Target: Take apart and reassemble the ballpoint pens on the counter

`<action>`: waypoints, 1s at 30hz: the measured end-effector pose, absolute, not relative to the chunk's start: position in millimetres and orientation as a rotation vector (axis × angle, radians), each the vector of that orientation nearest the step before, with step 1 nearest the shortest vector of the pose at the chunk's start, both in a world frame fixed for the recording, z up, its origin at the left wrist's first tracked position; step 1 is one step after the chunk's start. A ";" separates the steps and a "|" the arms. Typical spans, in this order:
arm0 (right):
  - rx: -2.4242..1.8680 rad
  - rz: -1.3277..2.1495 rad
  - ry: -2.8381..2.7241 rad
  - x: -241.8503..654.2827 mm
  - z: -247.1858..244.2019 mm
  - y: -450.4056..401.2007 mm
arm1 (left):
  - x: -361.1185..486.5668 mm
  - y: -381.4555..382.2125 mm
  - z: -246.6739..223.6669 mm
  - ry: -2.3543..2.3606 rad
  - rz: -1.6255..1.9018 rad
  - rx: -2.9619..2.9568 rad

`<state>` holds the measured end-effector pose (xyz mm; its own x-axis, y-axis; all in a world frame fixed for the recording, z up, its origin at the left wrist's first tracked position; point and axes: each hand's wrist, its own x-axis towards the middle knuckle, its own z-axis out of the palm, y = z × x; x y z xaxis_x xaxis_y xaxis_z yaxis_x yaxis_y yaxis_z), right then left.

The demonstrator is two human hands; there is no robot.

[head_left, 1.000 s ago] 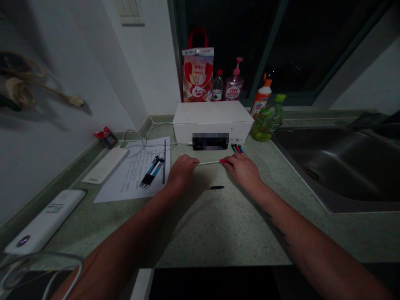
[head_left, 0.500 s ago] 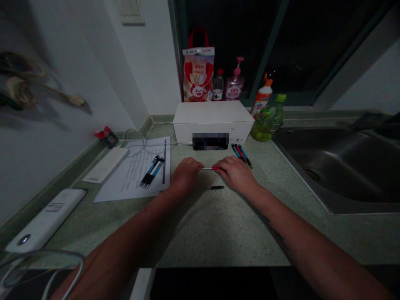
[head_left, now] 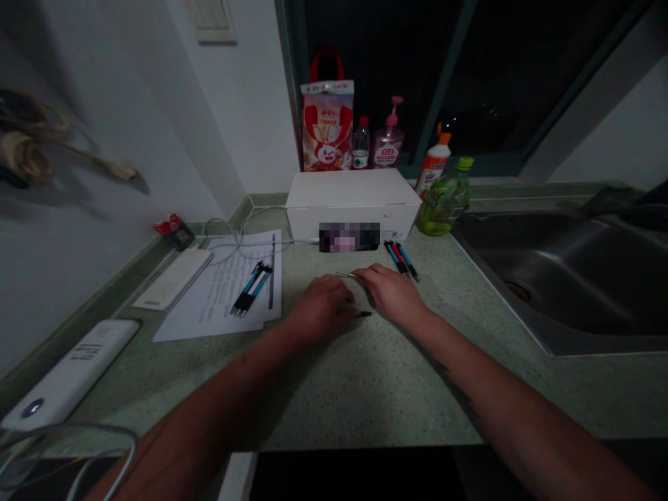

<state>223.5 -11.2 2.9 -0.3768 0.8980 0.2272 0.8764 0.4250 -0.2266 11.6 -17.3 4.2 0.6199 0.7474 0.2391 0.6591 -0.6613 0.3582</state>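
Near the body, the left hand and right hand are resting close together on the speckled green tabletop, the right hand being nearer the thin pale pen refill. The refill is lying between the hands, its long axis running roughly left to right across the frame, and its right end is passing under the right fingers. These are curving down over it, narrowly closed, but I cannot tell whether they are gripping it. The left fingers are curled, holding nothing visible. Just beyond their tips, one short black pen piece is lying crosswise.

Left of the hands, two pens are lying on one printed sheet. Right of them, three pens are lying side by side. Farther off, one phone, blurred out, is leaning against one white box, at top center.
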 end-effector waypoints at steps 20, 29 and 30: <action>-1.570 0.015 -2.337 231.1 0.2 -6.5 | -2.2 0.5 2.6 1.634 0.974 2.038; -1.540 0.087 -2.415 226.5 8.3 -11.1 | -0.2 -0.3 0.1 1.561 0.881 2.128; -1.507 0.116 -2.429 225.1 7.9 -11.4 | 0.6 -0.7 -1.1 1.535 0.867 2.144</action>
